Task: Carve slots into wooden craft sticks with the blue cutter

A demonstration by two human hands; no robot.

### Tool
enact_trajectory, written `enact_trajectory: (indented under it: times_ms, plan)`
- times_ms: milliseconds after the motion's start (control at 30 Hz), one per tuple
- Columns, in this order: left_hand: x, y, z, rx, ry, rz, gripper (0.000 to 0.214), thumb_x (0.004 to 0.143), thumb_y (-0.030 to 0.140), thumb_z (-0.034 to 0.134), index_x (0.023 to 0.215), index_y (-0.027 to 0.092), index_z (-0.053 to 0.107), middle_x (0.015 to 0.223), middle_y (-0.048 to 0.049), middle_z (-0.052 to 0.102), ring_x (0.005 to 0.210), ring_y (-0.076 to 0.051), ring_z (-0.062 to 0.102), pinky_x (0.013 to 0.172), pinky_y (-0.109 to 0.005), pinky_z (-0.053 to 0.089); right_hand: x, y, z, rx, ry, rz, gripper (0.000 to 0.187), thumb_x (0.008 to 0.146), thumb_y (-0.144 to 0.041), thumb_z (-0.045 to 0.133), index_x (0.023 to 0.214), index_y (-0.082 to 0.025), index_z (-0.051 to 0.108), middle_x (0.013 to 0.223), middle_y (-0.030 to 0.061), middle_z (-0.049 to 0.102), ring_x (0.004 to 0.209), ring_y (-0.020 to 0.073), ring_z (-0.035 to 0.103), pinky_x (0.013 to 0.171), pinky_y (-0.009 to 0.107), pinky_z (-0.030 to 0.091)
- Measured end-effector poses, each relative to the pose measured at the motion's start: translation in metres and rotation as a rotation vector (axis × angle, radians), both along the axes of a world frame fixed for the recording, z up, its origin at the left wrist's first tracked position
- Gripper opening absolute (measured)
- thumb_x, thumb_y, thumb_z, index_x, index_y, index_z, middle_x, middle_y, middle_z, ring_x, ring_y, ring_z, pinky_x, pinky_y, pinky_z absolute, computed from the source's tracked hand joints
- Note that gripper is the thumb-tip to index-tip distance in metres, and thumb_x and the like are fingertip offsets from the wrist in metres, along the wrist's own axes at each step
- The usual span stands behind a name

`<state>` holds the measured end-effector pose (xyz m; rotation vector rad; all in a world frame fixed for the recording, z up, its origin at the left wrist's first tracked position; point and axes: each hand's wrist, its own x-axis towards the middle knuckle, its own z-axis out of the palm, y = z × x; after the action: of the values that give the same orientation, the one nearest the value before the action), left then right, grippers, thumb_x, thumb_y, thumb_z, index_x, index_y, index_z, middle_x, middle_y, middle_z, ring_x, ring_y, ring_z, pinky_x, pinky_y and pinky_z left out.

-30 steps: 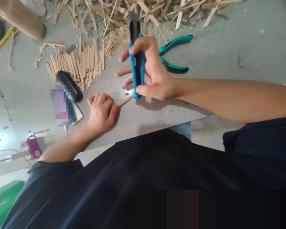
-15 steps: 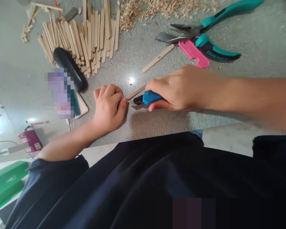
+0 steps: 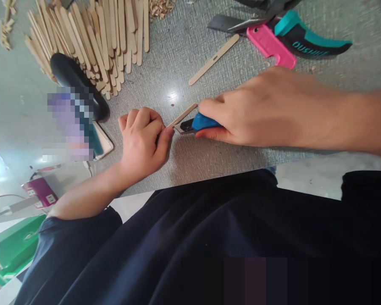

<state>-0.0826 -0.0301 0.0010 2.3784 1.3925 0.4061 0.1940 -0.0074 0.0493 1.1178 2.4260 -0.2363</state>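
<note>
We see the left hand [image 3: 144, 140] curled with its knuckles up, pinching a wooden craft stick [image 3: 186, 113] between thumb and fingers; the stick slants up and away from the thumb over the grey tabletop [image 3: 209, 161], its free end just beside the right forefinger. We see the right hand [image 3: 257, 112] wrapped around a blue-and-black utility knife [image 3: 206, 121]; its bare blade points at the left thumb tip and lies along the stick's near edge, though we cannot tell whether it cuts into the wood. Beyond the hands we find a slotted craft stick [image 3: 214, 59] lying alone; near its upper end are a pink plastic piece [image 3: 271, 46] with a notched edge and the teal-and-black pliers [image 3: 311, 36], partly cropped by the frame. To the left we have a heap of craft sticks [image 3: 114, 38], a rounded black case [image 3: 79, 84] against them, and a phone [image 3: 103, 142] just below, largely blurred out.
</note>
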Motion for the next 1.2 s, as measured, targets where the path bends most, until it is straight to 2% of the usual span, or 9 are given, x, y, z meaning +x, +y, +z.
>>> enact_trajectory:
  times_ms: [167, 300, 433, 633, 800, 933, 1067, 1133, 1200]
  plan:
    - [-0.0007, 0.0002, -0.0013, 0.021, 0.008, -0.011, 0.038, 0.117, 0.045, 0.056, 0.087, 0.022, 0.059, 0.108, -0.0103, 0.070, 0.109, -0.032, 0.059, 0.101, -0.054, 0.035, -0.0009, -0.0004, -0.0045, 0.050, 0.030, -0.031, 0.085, 0.116, -0.083, 0.017, 0.139, -0.028, 0.078, 0.082, 0.0092, 0.075, 0.071, 0.0316, 0.070, 0.060, 0.045, 0.035]
    - [-0.0009, 0.0001, -0.0033, 0.059, 0.008, -0.019, 0.037, 0.117, 0.044, 0.056, 0.087, 0.023, 0.059, 0.107, -0.0094, 0.069, 0.108, -0.030, 0.058, 0.100, -0.052, 0.035, 0.0001, -0.0004, -0.0043, 0.036, 0.107, -0.108, 0.078, 0.113, -0.085, 0.030, 0.128, -0.028, 0.081, 0.076, 0.0085, 0.071, 0.066, 0.0293, 0.068, 0.062, 0.044, 0.034]
    - [-0.0008, 0.0010, -0.0029, 0.035, 0.010, -0.020, 0.037, 0.117, 0.044, 0.056, 0.087, 0.022, 0.060, 0.107, -0.0093, 0.068, 0.109, -0.030, 0.059, 0.101, -0.054, 0.036, -0.0016, -0.0012, -0.0022, 0.040, 0.030, -0.048, 0.078, 0.116, -0.081, 0.025, 0.134, -0.026, 0.078, 0.080, 0.0088, 0.073, 0.069, 0.0322, 0.070, 0.057, 0.044, 0.029]
    - [0.0011, 0.0009, -0.0005, 0.045, -0.014, -0.013, 0.037, 0.117, 0.042, 0.056, 0.085, 0.023, 0.060, 0.107, -0.0107, 0.070, 0.107, -0.030, 0.060, 0.098, -0.055, 0.036, -0.0026, -0.0022, -0.0048, 0.121, 0.047, -0.017, 0.071, 0.117, -0.081, 0.027, 0.127, -0.032, 0.078, 0.077, 0.0060, 0.074, 0.063, 0.0255, 0.064, 0.057, 0.042, 0.029]
    - [0.0012, 0.0004, -0.0024, 0.101, -0.012, -0.025, 0.037, 0.117, 0.042, 0.057, 0.084, 0.024, 0.061, 0.103, -0.0095, 0.071, 0.103, -0.028, 0.060, 0.095, -0.054, 0.037, 0.0016, -0.0017, -0.0054, 0.070, 0.078, 0.001, 0.072, 0.120, -0.074, 0.030, 0.134, -0.022, 0.078, 0.083, 0.0107, 0.079, 0.070, 0.0311, 0.071, 0.061, 0.041, 0.032]
    - [0.0007, 0.0006, -0.0033, 0.127, -0.010, -0.039, 0.038, 0.118, 0.042, 0.057, 0.085, 0.024, 0.061, 0.102, -0.0089, 0.072, 0.100, -0.027, 0.060, 0.094, -0.052, 0.038, 0.0026, -0.0022, -0.0054, 0.099, 0.134, 0.001, 0.072, 0.120, -0.074, 0.028, 0.130, -0.023, 0.078, 0.083, 0.0113, 0.080, 0.068, 0.0293, 0.069, 0.065, 0.041, 0.037]
    - [0.0009, 0.0010, -0.0038, 0.138, -0.046, -0.058, 0.037, 0.118, 0.040, 0.056, 0.086, 0.023, 0.060, 0.102, -0.0088, 0.072, 0.098, -0.026, 0.059, 0.092, -0.051, 0.037, -0.0022, -0.0033, -0.0003, 0.060, 0.030, 0.010, 0.082, 0.118, -0.079, 0.023, 0.147, -0.019, 0.071, 0.078, 0.0116, 0.078, 0.068, 0.0323, 0.072, 0.059, 0.041, 0.033]
    - [0.0010, 0.0013, -0.0041, 0.137, -0.053, -0.065, 0.036, 0.119, 0.039, 0.055, 0.086, 0.023, 0.060, 0.103, -0.0089, 0.072, 0.099, -0.026, 0.060, 0.092, -0.051, 0.038, -0.0043, -0.0034, 0.0017, 0.017, 0.014, -0.040, 0.092, 0.116, -0.084, 0.024, 0.159, -0.013, 0.063, 0.075, 0.0122, 0.076, 0.068, 0.0350, 0.072, 0.059, 0.041, 0.034]
    - [0.0009, 0.0017, -0.0045, 0.141, -0.057, -0.080, 0.036, 0.119, 0.038, 0.055, 0.086, 0.024, 0.059, 0.104, -0.0090, 0.072, 0.099, -0.026, 0.060, 0.092, -0.051, 0.038, -0.0051, -0.0029, 0.0020, 0.002, 0.085, -0.115, 0.095, 0.113, -0.088, 0.031, 0.168, -0.015, 0.057, 0.073, 0.0108, 0.075, 0.067, 0.0338, 0.071, 0.062, 0.042, 0.038]
